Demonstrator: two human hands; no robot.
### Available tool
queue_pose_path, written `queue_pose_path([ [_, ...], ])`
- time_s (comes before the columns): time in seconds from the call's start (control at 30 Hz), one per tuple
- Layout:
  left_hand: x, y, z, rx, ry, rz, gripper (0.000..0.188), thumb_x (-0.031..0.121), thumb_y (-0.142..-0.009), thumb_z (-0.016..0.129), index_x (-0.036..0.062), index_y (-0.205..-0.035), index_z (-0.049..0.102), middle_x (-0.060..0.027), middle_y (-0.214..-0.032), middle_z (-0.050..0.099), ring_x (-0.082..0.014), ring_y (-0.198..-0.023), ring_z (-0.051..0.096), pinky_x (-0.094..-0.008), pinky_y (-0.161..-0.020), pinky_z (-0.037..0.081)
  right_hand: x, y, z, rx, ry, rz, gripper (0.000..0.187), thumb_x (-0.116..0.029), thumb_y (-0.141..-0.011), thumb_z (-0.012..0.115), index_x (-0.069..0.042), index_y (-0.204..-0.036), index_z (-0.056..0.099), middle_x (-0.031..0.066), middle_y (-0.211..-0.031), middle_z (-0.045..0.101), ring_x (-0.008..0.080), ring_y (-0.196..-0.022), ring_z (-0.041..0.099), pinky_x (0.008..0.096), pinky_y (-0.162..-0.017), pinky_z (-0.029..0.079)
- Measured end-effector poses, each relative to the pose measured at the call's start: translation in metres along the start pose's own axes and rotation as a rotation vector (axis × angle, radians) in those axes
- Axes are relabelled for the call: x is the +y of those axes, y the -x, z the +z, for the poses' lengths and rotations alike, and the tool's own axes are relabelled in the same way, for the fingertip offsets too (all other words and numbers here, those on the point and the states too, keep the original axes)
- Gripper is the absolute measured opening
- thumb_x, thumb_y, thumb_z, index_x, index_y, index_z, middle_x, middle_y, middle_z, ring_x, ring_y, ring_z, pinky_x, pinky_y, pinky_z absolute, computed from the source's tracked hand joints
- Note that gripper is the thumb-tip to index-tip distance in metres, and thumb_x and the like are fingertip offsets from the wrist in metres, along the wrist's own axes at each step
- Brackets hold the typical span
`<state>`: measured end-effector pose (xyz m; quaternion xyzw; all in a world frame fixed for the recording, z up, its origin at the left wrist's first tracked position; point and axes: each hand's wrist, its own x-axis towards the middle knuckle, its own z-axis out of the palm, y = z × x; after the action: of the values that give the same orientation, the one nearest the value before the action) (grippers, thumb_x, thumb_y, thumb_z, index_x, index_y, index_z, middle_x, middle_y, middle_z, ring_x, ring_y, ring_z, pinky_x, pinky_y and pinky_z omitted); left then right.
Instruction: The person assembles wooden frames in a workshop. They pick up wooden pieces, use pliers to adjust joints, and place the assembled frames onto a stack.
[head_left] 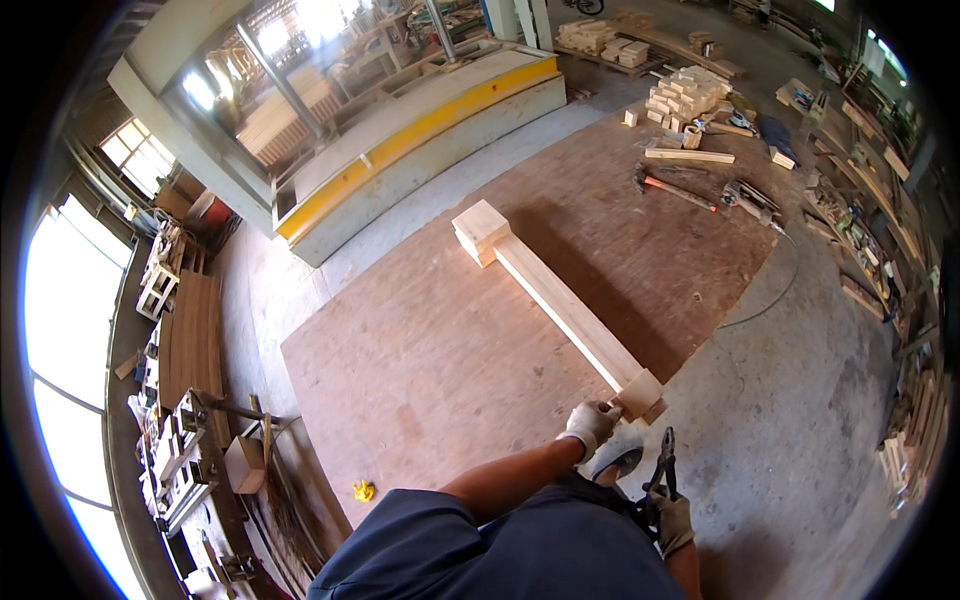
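Note:
A pale wooden beam (pixel 570 310) lies across the brown board (pixel 420 340), with a square wooden block (pixel 481 228) at its far end. At its near end sits another wooden block (pixel 640 390). My left hand (pixel 591 424), in a light glove, is closed at the near block's left edge, its fingertips pressed against the wood. Whether something small is pinched there is hidden. My right hand (pixel 673 520), also gloved, is lower right, closed around a pair of dark pliers (pixel 666 460) with the jaws pointing up, apart from the beam.
A hammer (pixel 680 192) with an orange-red handle and a nail gun (pixel 750 203) with a hose lie on the board's far right. Stacked wooden blocks (pixel 688 92) stand behind them. Yellow-edged machine (pixel 420 130) stands far left. A yellow scrap (pixel 363 491) lies near left.

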<state>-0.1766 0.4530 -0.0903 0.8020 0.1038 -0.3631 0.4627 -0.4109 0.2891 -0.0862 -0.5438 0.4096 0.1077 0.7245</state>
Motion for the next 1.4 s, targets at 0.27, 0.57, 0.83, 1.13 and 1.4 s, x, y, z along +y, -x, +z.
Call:
queue_pose_path([
  [0.27,-0.03,-0.029,0.018,-0.21,0.285,0.06,0.024,0.026,-0.097,0.068,0.0052,-0.089,0.076,-0.0006,-0.07,0.065,-0.0104,-0.057,0.057,-0.0274,-0.051,0.046,0.003,0.004,0.0,0.015,-0.008,0.037,0.029,-0.015,-0.093,0.066,0.004,-0.114,0.069,0.0131,-0.078,0.07,0.0209,-0.06,0.066,0.0313,-0.054,0.052],
  [0.57,0.003,-0.007,-0.005,0.006,-0.193,0.08,0.029,0.032,-0.092,0.072,0.0058,-0.104,0.076,-0.0143,-0.096,0.077,-0.0284,-0.088,0.073,-0.0377,-0.081,0.056,0.007,0.003,-0.004,-0.029,-0.008,0.002,0.032,-0.02,-0.093,0.065,0.003,-0.114,0.069,0.0162,-0.081,0.071,0.0223,-0.06,0.067,0.0342,-0.056,0.055],
  [0.83,-0.02,-0.03,0.012,-0.009,0.007,0.241,0.028,0.024,-0.095,0.068,0.0067,-0.117,0.073,-0.0145,-0.112,0.076,-0.0282,-0.105,0.072,-0.0369,-0.095,0.053,0.004,0.005,-0.001,-0.014,-0.01,0.047,0.031,-0.019,-0.093,0.065,0.003,-0.114,0.069,0.0157,-0.081,0.071,0.0219,-0.062,0.068,0.0346,-0.057,0.056],
  [1.13,0.013,-0.001,-0.004,0.019,-0.147,0.274,0.029,0.02,-0.094,0.066,0.0098,-0.121,0.072,-0.0149,-0.115,0.074,-0.0328,-0.107,0.07,-0.0401,-0.096,0.054,0.022,-0.009,-0.009,-0.019,0.06,0.029,0.032,-0.02,-0.094,0.066,0.004,-0.114,0.069,0.0153,-0.081,0.07,0.0211,-0.061,0.067,0.0334,-0.056,0.056],
  [1.4,0.004,-0.008,0.015,0.046,-0.29,0.344,0.026,0.022,-0.092,0.065,0.014,-0.115,0.072,-0.0171,-0.108,0.074,-0.0373,-0.104,0.07,-0.0455,-0.092,0.055,0.007,-0.003,0.005,-0.009,0.01,0.04,0.029,-0.019,-0.094,0.066,0.004,-0.112,0.07,0.0123,-0.078,0.069,0.0186,-0.057,0.064,0.0315,-0.052,0.052],
])
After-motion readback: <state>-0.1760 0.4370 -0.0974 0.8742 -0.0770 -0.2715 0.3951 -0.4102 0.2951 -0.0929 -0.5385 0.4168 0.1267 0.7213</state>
